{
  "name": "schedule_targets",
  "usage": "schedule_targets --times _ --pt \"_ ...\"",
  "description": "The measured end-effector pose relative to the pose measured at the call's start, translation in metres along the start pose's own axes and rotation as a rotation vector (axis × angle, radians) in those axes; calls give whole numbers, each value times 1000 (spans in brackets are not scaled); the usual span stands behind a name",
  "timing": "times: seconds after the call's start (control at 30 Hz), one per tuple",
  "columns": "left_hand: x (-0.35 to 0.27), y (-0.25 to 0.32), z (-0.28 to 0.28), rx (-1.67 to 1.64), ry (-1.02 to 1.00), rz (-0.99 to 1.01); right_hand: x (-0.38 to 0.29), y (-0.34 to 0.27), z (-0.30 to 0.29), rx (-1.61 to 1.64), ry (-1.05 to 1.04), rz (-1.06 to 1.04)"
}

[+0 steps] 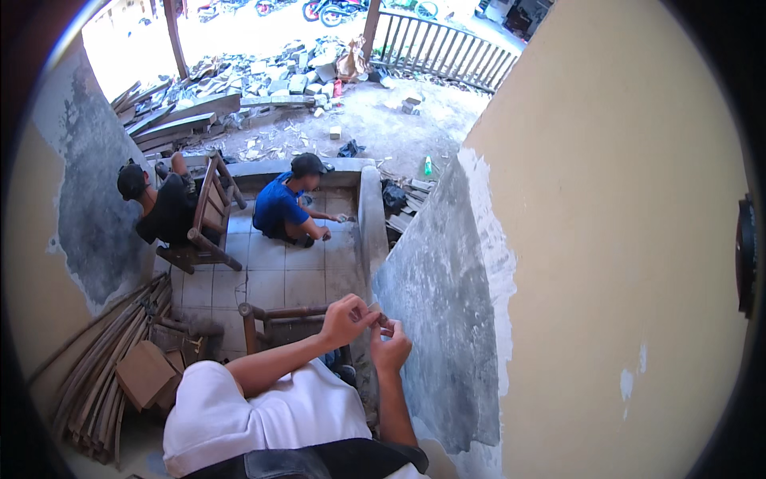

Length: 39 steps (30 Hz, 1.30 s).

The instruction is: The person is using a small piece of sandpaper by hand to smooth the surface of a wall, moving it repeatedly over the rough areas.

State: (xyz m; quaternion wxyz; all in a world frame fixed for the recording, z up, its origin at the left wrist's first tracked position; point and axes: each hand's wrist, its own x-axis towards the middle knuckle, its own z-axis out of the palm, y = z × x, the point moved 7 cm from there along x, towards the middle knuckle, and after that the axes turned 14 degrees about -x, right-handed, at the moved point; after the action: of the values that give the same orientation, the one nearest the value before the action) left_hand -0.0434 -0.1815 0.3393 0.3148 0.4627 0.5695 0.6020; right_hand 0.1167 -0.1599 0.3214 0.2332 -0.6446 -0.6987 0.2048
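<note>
Both of my hands meet in front of my chest, close to the bare grey patch of the wall [443,311]. My left hand [346,320] reaches in from the left, its fingers pinched on a small thin object [375,308] with a pale part. My right hand [392,346] grips the darker lower end of the same object from below. The fingers hide most of it, so I cannot tell its kind. Just below my hands is a wood or bamboo chair [293,312], partly covered by my forearm and white shirt.
A person in blue [278,203] squats on the tiled floor [263,287] by a low wall [374,218]. Another person in black [170,209] sits in a bamboo chair [209,218]. Bundled strips [102,383] and cardboard [145,372] lie left. Rubble [281,75] is outside.
</note>
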Motion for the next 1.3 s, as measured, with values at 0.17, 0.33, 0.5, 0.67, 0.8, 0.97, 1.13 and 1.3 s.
schedule_targets --times 0.17,0.33,0.5,0.67,0.8,0.97,1.13,1.3 --pt "31 3 21 -364 -246 -160 35 -32 -25 78 22 -241" --pt "43 -31 50 -846 -224 -496 63 -48 -43 24 -145 -475" --pt "59 -20 72 -654 -78 -281 79 -57 -70 -35 -122 -506" --pt "72 8 68 -372 52 -49 90 -55 -90 34 -151 -497" --pt "79 26 80 -443 -176 21 96 -56 -100 48 -265 -487" --pt "72 15 100 -308 -222 -84 100 -46 -111 31 -533 -399" --pt "65 3 112 -297 -104 30 91 -31 -114 -11 -545 -266" --pt "59 -2 123 -485 -142 -238 90 -27 -116 32 -489 -354"
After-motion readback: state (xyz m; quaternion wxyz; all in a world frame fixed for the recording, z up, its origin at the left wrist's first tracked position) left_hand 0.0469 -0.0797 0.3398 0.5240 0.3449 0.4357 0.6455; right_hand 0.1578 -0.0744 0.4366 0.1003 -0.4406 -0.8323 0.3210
